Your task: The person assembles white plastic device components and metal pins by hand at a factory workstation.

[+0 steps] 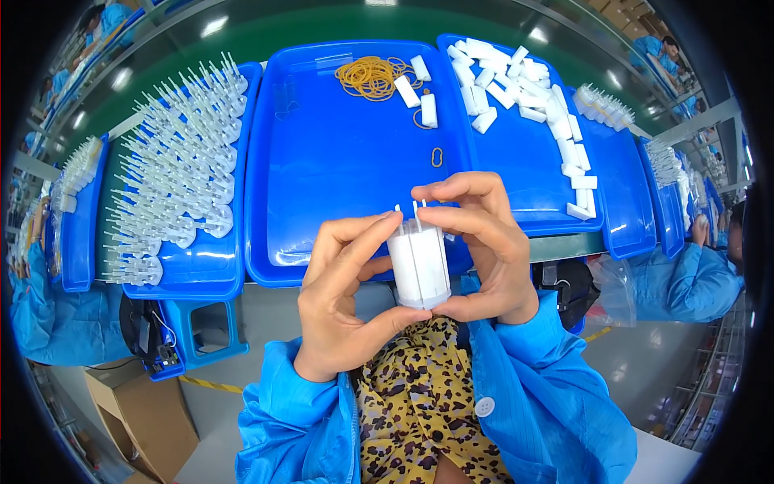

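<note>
In front of my chest, both hands hold a white cylindrical assembly (419, 262), made of white pieces between thin rods on a round pale base. My left hand (343, 294) has its thumb under the base and its fingertips at a rod top on the left. From the other side, my right hand (490, 250) presses its thumb to the base's lower right, fingers by the upper rod ends. Beyond them lies a blue tray (322, 177) with a heap of yellow-brown rubber bands (372, 78) and a few white blocks (429, 110). A loose rubber band (437, 157) lies nearer.
On the left, a blue tray (197, 278) carries many white rodded pieces (173, 161). White blocks (516, 81) fill part of the right-hand tray (516, 173). Below left are a blue stool (214, 343) and a cardboard box (149, 411). People in blue sit at both sides.
</note>
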Demonstrator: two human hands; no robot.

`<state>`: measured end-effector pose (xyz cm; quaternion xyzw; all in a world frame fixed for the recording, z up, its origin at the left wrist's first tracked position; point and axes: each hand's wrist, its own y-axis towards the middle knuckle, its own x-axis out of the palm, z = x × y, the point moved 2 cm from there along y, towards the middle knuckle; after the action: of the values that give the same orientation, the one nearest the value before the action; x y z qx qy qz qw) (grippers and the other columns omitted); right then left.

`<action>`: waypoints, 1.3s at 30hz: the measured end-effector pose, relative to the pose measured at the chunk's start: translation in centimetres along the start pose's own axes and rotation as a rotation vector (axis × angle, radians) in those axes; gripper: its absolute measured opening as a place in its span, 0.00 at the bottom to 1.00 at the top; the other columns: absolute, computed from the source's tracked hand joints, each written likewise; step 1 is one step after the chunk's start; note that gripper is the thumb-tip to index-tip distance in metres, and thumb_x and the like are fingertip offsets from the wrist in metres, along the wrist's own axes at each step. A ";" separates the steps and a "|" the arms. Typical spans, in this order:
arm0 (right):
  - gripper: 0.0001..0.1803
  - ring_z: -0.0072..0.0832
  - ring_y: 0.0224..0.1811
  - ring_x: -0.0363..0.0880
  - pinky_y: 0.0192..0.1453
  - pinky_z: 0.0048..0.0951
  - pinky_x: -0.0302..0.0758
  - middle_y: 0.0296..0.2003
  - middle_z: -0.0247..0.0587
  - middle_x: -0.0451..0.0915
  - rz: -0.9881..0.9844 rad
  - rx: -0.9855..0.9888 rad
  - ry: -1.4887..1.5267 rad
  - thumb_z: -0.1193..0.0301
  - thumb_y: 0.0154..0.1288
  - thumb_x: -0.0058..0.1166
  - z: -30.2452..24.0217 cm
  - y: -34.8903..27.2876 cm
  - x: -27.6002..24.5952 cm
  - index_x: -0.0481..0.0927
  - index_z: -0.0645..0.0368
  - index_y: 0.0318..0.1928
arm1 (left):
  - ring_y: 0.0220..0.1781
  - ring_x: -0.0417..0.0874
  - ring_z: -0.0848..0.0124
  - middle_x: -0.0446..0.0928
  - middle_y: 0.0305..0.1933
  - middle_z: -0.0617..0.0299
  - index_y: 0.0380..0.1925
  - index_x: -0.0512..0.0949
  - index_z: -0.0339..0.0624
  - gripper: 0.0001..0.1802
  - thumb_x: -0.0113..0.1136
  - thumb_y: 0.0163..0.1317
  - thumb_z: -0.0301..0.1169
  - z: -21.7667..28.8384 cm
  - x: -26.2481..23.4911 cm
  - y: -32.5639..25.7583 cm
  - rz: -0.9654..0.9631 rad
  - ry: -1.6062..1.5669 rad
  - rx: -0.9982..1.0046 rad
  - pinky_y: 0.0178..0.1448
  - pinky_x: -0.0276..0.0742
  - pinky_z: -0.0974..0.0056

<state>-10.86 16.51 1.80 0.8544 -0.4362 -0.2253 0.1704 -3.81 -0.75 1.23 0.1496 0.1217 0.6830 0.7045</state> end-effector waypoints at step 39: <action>0.09 0.32 0.40 0.79 0.42 0.33 0.75 0.36 0.41 0.78 -0.448 0.194 -0.485 0.74 0.59 0.60 3.8 13.3 1.1 0.72 0.61 0.34 | 0.59 0.73 0.67 0.68 0.54 0.57 0.61 0.65 0.29 0.28 0.61 0.61 0.21 0.5 -3.2 -3.0 0.343 -0.295 -0.117 0.62 0.69 0.65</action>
<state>-21.24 7.81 4.86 0.8627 -0.2848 -0.4112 -0.0741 -0.95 -4.03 0.43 0.2251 -0.0495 0.7693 0.5958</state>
